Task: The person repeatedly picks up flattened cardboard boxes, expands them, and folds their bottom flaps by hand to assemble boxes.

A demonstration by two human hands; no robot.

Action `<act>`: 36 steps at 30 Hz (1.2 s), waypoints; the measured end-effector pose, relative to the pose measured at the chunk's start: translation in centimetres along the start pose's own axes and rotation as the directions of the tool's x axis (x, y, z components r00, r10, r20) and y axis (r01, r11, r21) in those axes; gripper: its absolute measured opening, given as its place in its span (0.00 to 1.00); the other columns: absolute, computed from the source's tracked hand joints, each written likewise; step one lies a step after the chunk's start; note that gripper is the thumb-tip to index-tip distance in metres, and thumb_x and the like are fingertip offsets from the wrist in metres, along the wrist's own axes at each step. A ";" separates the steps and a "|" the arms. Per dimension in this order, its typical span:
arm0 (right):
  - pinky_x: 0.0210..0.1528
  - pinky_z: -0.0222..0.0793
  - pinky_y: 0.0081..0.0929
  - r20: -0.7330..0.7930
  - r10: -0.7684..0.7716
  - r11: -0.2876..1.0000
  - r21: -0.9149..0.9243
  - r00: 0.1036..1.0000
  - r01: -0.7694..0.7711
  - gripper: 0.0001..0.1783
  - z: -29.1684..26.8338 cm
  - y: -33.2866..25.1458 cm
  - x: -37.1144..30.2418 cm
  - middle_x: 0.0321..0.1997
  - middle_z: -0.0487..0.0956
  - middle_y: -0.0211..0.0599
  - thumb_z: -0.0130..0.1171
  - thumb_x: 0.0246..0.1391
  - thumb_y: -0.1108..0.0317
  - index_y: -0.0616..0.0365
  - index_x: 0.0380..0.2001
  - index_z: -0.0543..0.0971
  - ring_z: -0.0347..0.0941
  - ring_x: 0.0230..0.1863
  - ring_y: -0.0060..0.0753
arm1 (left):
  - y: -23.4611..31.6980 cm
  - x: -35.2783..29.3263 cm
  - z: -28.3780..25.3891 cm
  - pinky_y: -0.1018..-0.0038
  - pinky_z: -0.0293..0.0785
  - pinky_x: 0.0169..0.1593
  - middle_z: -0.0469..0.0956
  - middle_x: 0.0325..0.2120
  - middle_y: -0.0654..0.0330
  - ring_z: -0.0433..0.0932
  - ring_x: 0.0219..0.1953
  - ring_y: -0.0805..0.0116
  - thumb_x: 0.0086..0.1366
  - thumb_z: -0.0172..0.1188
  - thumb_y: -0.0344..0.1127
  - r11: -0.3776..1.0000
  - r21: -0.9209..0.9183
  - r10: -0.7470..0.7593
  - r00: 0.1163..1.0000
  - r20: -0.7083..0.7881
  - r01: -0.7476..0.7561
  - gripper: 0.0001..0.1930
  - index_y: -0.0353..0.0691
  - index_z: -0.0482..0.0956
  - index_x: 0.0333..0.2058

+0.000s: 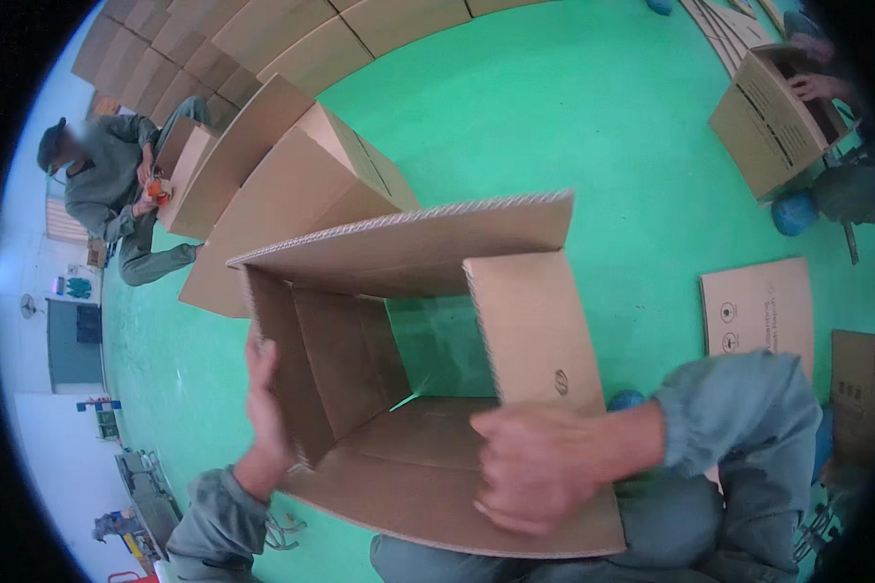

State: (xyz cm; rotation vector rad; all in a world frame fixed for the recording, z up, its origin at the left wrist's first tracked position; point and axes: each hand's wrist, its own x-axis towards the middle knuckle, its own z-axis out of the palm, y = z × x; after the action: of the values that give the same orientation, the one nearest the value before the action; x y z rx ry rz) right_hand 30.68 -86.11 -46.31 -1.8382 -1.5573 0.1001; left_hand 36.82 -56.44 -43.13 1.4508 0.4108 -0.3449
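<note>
Over the lap (pixel 671 515), an open-ended corrugated box (pixel 418 432) is held; left hand (pixel 269 410) laid nearly open against its side, right hand (pixel 544 466) curled by a flap (pixel 549 330), grip unclear; probably light, semi-stiff, creasable, best gripped at corners

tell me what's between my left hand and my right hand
The open cardboard box lies between the left hand and the right hand, with green floor showing through it, in the head view.

Brown cardboard box (pixel 408 491) with small black mark (pixel 561 382), bright green floor (pixel 476 117), grey-green sleeves (pixel 744 413), blue ball (pixel 795 213)
</note>
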 end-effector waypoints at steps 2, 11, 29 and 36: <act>0.25 0.61 0.37 0.241 0.157 0.986 -0.088 0.958 -0.140 0.12 1.3 2.1 2.1 0.22 0.80 0.40 0.56 0.44 0.60 0.50 0.13 0.76 0.74 0.21 0.40 | -2.3 -1.3 2.9 0.62 0.41 0.73 0.44 0.71 0.46 0.44 0.73 0.49 0.70 0.48 0.41 0.644 0.656 0.401 0.904 0.149 -0.394 0.35 0.39 0.45 0.71; 0.46 0.75 0.41 0.542 0.443 0.802 0.117 0.714 -0.586 0.11 7.8 8.2 2.1 0.40 0.83 0.34 0.60 0.48 0.59 0.49 0.33 0.84 0.79 0.48 0.37 | -9.5 5.6 3.8 0.38 0.27 0.69 0.45 0.73 0.70 0.41 0.75 0.66 0.75 0.35 0.55 -0.018 -0.268 -0.080 -0.265 0.961 -0.963 0.27 0.68 0.53 0.70; 0.72 0.42 0.56 -0.141 0.488 0.869 -0.016 0.861 -0.495 0.36 -4.5 7.3 -1.2 0.68 0.65 0.47 0.44 0.62 0.43 0.48 0.69 0.61 0.56 0.71 0.57 | -5.7 0.8 6.4 0.51 0.46 0.73 0.53 0.71 0.62 0.38 0.75 0.54 0.72 0.38 0.61 0.282 0.042 -0.314 -0.051 0.948 -0.958 0.34 0.45 0.59 0.68; 0.61 0.59 0.49 -0.564 0.759 0.413 0.033 0.325 -0.910 0.20 -4.5 10.3 -5.2 0.47 0.79 0.48 0.56 0.55 0.56 0.55 0.47 0.80 0.73 0.52 0.52 | 2.8 -5.8 8.3 0.29 0.42 0.66 0.57 0.69 0.56 0.53 0.71 0.42 0.67 0.41 0.67 0.221 0.447 -0.245 0.395 0.886 -0.867 0.35 0.59 0.61 0.68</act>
State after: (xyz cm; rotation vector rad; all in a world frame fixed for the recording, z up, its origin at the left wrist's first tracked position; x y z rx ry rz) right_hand 40.01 -92.97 -50.66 -2.4936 -0.0674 -0.1432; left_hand 33.51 -64.61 -37.37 2.1853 -1.3785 -0.9485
